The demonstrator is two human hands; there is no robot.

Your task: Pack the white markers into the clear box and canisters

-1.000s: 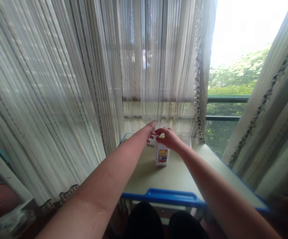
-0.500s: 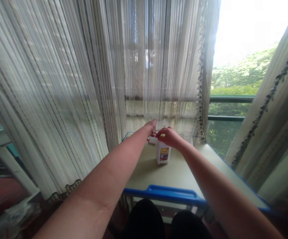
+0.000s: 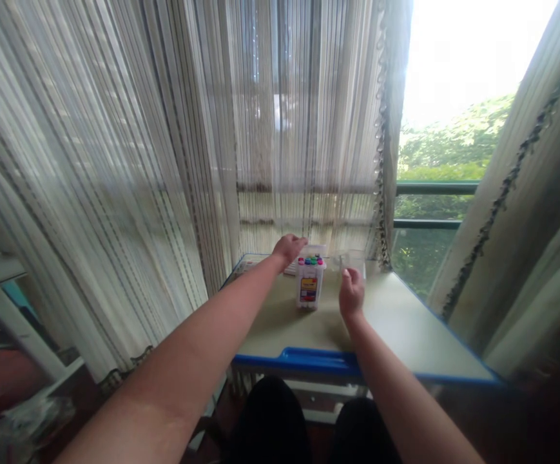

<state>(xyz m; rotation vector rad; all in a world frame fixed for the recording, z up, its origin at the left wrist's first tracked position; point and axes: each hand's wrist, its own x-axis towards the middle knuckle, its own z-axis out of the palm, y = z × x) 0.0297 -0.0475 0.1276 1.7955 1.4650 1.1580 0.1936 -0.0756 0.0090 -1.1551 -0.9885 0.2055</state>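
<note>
A small white tub of markers (image 3: 309,288) with coloured caps showing at its top stands upright on the pale desk (image 3: 395,322). My left hand (image 3: 288,247) reaches past the tub's left side, fingers curled down over a flat white and red pack (image 3: 293,268) behind it; what they grip is hidden. My right hand (image 3: 351,293) hovers just right of the tub, apart from it, fingers loosely bent with nothing in them. A clear plastic box (image 3: 353,260) sits beyond that hand.
The desk has a blue front rim with a handle (image 3: 303,361). Striped sheer curtains (image 3: 115,161) hang close on the left and behind the desk, and another curtain (image 3: 526,212) on the right. A green railing (image 3: 434,188) crosses the open window. My dark-clad knees (image 3: 280,419) are under the desk.
My right hand has come off the top of the marker tub and pulled back to its right, uncovering the coloured caps. My left hand has stayed behind the tub.
</note>
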